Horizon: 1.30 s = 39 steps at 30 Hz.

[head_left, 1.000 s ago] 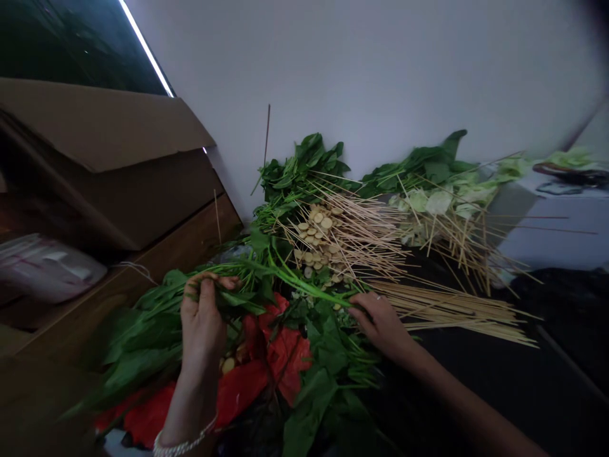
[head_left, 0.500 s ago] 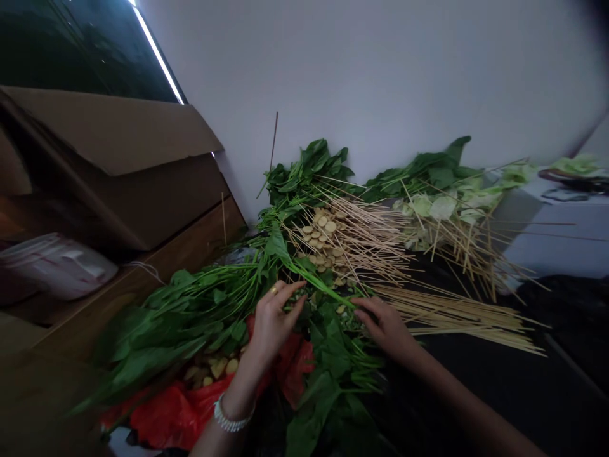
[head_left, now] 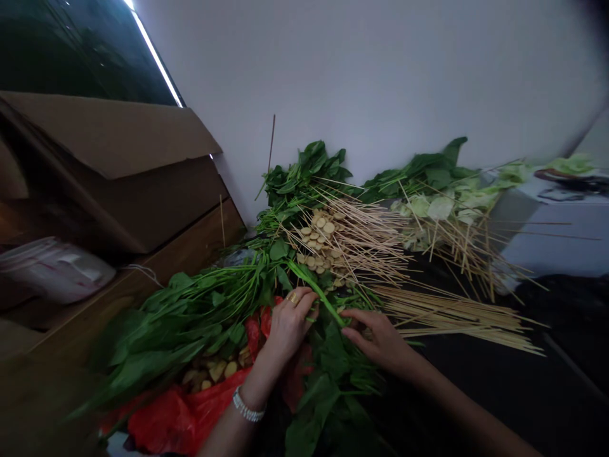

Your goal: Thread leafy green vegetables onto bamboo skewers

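A small bunch of leafy green stalks [head_left: 311, 282] slants between my two hands, its leaves pointing away from me. My right hand [head_left: 375, 337] pinches the cut ends between thumb and fingers. Curled against the side of the stalks is my left hand [head_left: 292, 317], wearing a ring and a beaded bracelet; its fingertips are partly hidden. More loose greens [head_left: 328, 387] hang below both hands. To the left lies a large heap of leafy greens [head_left: 190, 304], above a red plastic bag [head_left: 176, 412] holding potato-like slices [head_left: 216, 370].
Skewered pale slices [head_left: 318, 230] lie beyond my hands, beside bare wooden skewers [head_left: 461, 317]. Skewered cabbage leaves [head_left: 442, 206] and bundled greens [head_left: 309, 168] rest near the wall. An open cardboard box [head_left: 118, 190] and a whitish plastic tub [head_left: 57, 270] stand at left.
My left hand has moved right and its spread thumb and fingers have closed in by the stalks. My right hand has shifted slightly left and down with the stalk ends.
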Motion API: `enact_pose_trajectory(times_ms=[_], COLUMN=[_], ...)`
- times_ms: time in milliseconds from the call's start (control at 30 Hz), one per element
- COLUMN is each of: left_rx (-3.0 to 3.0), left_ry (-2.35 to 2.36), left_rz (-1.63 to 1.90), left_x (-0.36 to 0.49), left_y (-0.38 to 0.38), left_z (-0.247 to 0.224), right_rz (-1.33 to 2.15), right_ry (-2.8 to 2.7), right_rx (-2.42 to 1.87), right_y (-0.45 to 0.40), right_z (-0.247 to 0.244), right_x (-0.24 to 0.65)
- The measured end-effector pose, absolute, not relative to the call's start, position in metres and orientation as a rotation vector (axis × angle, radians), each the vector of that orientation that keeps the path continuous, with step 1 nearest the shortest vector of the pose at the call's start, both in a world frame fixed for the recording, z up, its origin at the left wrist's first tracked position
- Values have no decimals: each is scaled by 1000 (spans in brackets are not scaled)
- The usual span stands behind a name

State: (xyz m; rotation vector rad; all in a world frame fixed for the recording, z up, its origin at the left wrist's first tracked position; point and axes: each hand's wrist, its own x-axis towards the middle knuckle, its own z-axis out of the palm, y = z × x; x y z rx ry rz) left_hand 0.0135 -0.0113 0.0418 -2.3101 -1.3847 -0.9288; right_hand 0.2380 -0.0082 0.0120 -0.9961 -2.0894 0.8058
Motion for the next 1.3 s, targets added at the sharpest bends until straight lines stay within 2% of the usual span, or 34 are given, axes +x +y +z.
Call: enact_pose_trajectory(times_ms=[167,267,433,533,633,900,967,1033,1167,1300], left_rx=[-2469,-2500,-2016,-1741,-1527,-1361,-1442,-1582,-1775,-1999], left_ry=[-1388,-1556,-2009,-2104,-2201,-2002,-1970,-1996,-2084,-1797], left_rz=[-995,-1183,-1890,-2351,-2670,-3392,-3396,-3240,-2413,-1643], left_x=[24,27,9,-7,-20,-24,-23,-22,-16,4], left_y=[-15,-15,-9,-10,-15,-19,-19,-20,-31,-44], left_z=[36,37,59,77,88,93,93,94,94,93], right_rz=[796,739,785,849,879,1363,1401,1429,1499,1554], right_ry=[-2165,-2187,-2038,-1853,-1737,-1176,-1109,-1057,-978,-980], right_rx=[-985,-983,-1078,-1149,-1188,-1001,-942,-876,-788,-774], right_y=[-10,-8,-1,4,8,13,14,15,15,12], right_z=[13,11,7,5,6,19,22,24,29,32], right_x=[235,235,239,241,243,251,253,255,256,255])
